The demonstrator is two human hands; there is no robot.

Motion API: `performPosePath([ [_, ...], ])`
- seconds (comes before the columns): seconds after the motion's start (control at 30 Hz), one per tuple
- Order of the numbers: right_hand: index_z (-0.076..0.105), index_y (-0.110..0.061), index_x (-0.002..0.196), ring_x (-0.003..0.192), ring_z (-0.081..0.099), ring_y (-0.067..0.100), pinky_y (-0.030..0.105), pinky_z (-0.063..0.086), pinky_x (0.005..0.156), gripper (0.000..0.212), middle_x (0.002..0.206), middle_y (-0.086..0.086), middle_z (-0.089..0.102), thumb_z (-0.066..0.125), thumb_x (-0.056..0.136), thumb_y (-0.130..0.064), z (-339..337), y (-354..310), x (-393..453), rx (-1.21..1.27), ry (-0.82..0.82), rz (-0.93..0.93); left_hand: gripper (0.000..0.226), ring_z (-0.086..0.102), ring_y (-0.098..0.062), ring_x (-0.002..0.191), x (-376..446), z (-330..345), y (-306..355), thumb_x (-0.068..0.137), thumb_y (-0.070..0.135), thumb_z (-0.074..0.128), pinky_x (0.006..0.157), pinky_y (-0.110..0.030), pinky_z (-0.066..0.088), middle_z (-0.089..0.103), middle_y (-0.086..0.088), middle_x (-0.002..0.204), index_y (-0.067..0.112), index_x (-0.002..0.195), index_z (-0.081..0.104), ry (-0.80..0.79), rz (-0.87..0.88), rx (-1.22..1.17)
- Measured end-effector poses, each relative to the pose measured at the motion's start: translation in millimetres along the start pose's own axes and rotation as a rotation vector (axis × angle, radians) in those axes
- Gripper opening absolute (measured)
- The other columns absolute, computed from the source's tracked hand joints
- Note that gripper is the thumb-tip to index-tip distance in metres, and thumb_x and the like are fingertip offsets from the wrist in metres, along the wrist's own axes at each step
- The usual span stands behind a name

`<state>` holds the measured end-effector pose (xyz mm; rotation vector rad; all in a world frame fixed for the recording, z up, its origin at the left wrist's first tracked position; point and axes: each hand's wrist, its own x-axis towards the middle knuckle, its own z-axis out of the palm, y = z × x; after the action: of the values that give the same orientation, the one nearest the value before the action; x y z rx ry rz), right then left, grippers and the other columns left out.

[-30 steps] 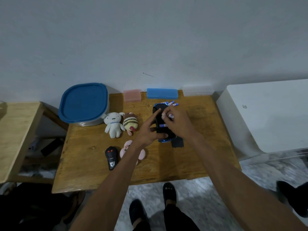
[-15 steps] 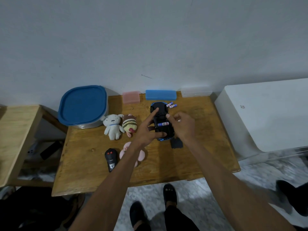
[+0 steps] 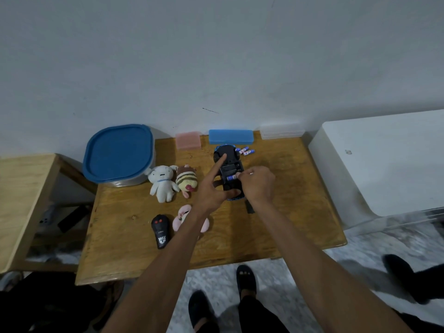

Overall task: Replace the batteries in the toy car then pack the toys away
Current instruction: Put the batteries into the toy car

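The black toy car [image 3: 228,169] lies upside down on the wooden table [image 3: 283,212], its battery bay uncovered. My left hand [image 3: 213,188] holds the car, forefinger stretched along its underside and thumb at its near end. My right hand [image 3: 258,182] pinches the end of a blue-and-white battery [image 3: 231,177] lying across the bay. Several loose batteries [image 3: 245,151] lie just beyond the car. The dark battery cover [image 3: 249,207] lies on the table by my right wrist.
A blue-lidded tub [image 3: 119,155] stands back left. A white plush [image 3: 162,182], a striped plush [image 3: 186,180], a pink plush [image 3: 185,217] and a black remote [image 3: 160,230] lie left of the car. Pink [image 3: 188,140], blue [image 3: 230,137] and clear [image 3: 282,132] cases line the wall. A white appliance [image 3: 384,159] stands to the right.
My right hand moved from over the car's far part back to the bay, where a battery now lies crosswise under its fingertips. My left hand stays on the car.
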<state>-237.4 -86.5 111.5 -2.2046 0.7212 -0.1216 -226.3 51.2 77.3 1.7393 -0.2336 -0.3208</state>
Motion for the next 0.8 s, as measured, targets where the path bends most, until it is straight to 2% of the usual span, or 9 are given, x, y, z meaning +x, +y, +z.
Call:
performPosePath([
  [0.07,0.078,-0.014,0.089,0.07,0.064,0.012,0.024,0.049,0.053,0.017,0.086,0.002,0.074,0.075,0.087,-0.031,0.7,0.0,1.0,0.062,-0.012,0.025,0.101,0.056,0.019,0.111,0.4,-1.5,-1.0,0.075,-0.003,0.085,0.086,-0.012,0.052,0.052,0.024,0.133,0.032,0.155,0.034,0.0,0.005,0.004],
  [0.13,0.076,-0.015,0.088,0.077,0.067,0.015,0.033,0.059,0.065,0.018,0.088,0.001,0.073,0.077,0.085,-0.033,3.0,1.7,2.8,0.138,-0.02,0.057,0.102,0.057,0.015,0.115,1.3,-3.2,-1.9,0.076,-0.001,0.085,0.09,-0.018,0.054,0.053,0.024,0.133,0.033,0.157,0.033,0.001,0.005,0.003],
  [0.2,0.073,-0.019,0.084,0.081,0.068,0.016,0.041,0.061,0.072,0.018,0.088,-0.002,0.072,0.079,0.082,-0.036,5.0,3.0,2.7,0.197,-0.02,0.077,0.102,0.055,0.014,0.118,2.5,-3.5,-2.3,0.076,0.001,0.085,0.091,-0.021,0.055,0.053,0.025,0.134,0.034,0.157,0.033,0.006,0.006,0.009],
  [0.3,0.069,-0.022,0.081,0.084,0.068,0.017,0.044,0.061,0.073,0.02,0.089,-0.003,0.071,0.08,0.08,-0.038,6.1,3.0,1.3,0.259,0.002,0.073,0.102,0.057,0.008,0.12,5.8,-2.9,-1.0,0.077,0.002,0.086,0.094,-0.03,0.058,0.056,0.015,0.137,0.038,0.156,0.033,0.022,0.015,0.006],
  [0.37,0.068,-0.02,0.083,0.086,0.067,0.015,0.04,0.059,0.071,0.02,0.091,-0.003,0.07,0.079,0.082,-0.036,3.9,0.4,-0.6,0.296,0.023,0.067,0.102,0.058,0.003,0.121,7.9,-2.2,-1.7,0.077,0.003,0.086,0.093,-0.033,0.059,0.057,0.01,0.139,0.04,0.156,0.033,0.021,0.008,0.0],
  [0.43,0.067,-0.018,0.083,0.085,0.065,0.013,0.031,0.054,0.065,0.019,0.09,-0.004,0.069,0.078,0.084,-0.033,2.3,-2.2,-2.2,0.301,0.037,0.033,0.101,0.057,0.006,0.121,7.9,-1.3,-2.7,0.077,0.004,0.086,0.093,-0.033,0.059,0.056,0.012,0.139,0.04,0.156,0.033,0.021,-0.005,-0.003],
  [0.6,0.057,-0.022,0.084,0.076,0.063,0.008,0.031,0.056,0.06,0.022,0.082,-0.01,0.063,0.078,0.084,-0.025,7.4,-4.5,-6.8,0.324,0.013,-0.047,0.098,0.053,0.022,0.113,8.5,2.5,-5.8,0.08,-0.003,0.081,0.083,-0.014,0.055,0.05,0.027,0.134,0.029,0.158,0.031,0.01,-0.012,0.012],
  [0.7,0.058,-0.019,0.094,0.077,0.063,0.01,0.028,0.055,0.06,0.022,0.086,-0.009,0.062,0.078,0.086,-0.023,9.2,-3.0,-5.1,0.321,0.024,-0.049,0.1,0.054,0.008,0.121,9.7,4.2,-8.2,0.079,-0.004,0.082,0.089,-0.023,0.057,0.051,0.026,0.135,0.031,0.158,0.032,0.003,-0.016,0.024],
  [0.8,0.06,-0.017,0.106,0.079,0.066,0.01,0.023,0.056,0.06,0.016,0.092,-0.001,0.067,0.068,0.093,-0.02,5.1,-2.2,2.0,0.37,0.033,-0.077,0.102,0.056,-0.009,0.127,10.4,3.6,-7.3,0.076,0.001,0.086,0.093,-0.036,0.059,0.057,0.01,0.14,0.043,0.153,0.034,0.01,-0.018,-0.002],
])
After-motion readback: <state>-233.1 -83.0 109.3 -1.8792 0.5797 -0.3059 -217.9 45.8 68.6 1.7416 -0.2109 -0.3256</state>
